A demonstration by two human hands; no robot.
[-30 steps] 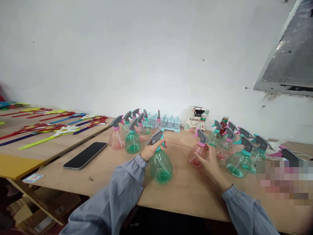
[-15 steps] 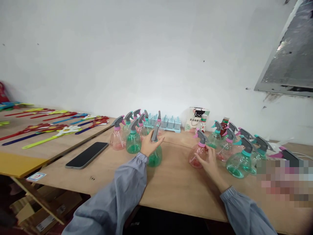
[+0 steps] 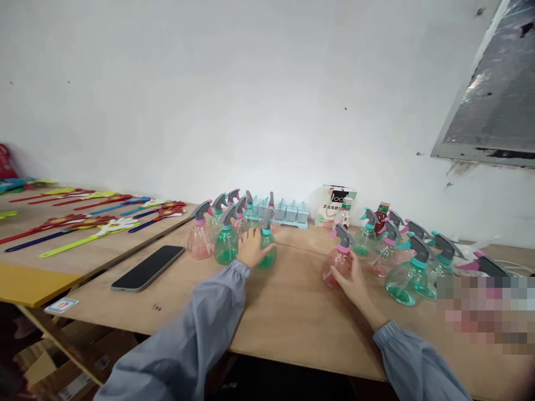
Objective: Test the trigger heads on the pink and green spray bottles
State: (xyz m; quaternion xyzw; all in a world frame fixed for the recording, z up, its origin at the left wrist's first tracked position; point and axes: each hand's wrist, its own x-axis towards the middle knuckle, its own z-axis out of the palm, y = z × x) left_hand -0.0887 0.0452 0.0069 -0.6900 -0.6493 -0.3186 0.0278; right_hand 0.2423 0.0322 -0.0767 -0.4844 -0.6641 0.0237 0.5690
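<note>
My left hand [image 3: 251, 249] is at the front of a cluster of spray bottles, fingers stretched and thumb out to the right. It lies against or just in front of a green spray bottle [image 3: 267, 257] with a grey trigger head and turquoise collar; whether they touch I cannot tell. Another green spray bottle [image 3: 226, 248] and a pink one [image 3: 200, 239] stand to its left. My right hand [image 3: 354, 281] is round the side of a clear pink spray bottle [image 3: 340, 264] with a pink collar, thumb in front, the bottle upright at table level.
More spray bottles [image 3: 407, 284] stand on the right, beside a pixelated patch. Behind are a light-blue ice-pop mould [image 3: 292, 213], a printed card [image 3: 330, 206] and small bottles [image 3: 382, 214]. A phone [image 3: 148, 268] lies left; colourful hand-shaped clappers [image 3: 83, 240] cover the other table.
The green spray bottle by my left hand has moved back towards the cluster, and the hand's fingers have come down off its top. My right hand stays at the pink bottle.
</note>
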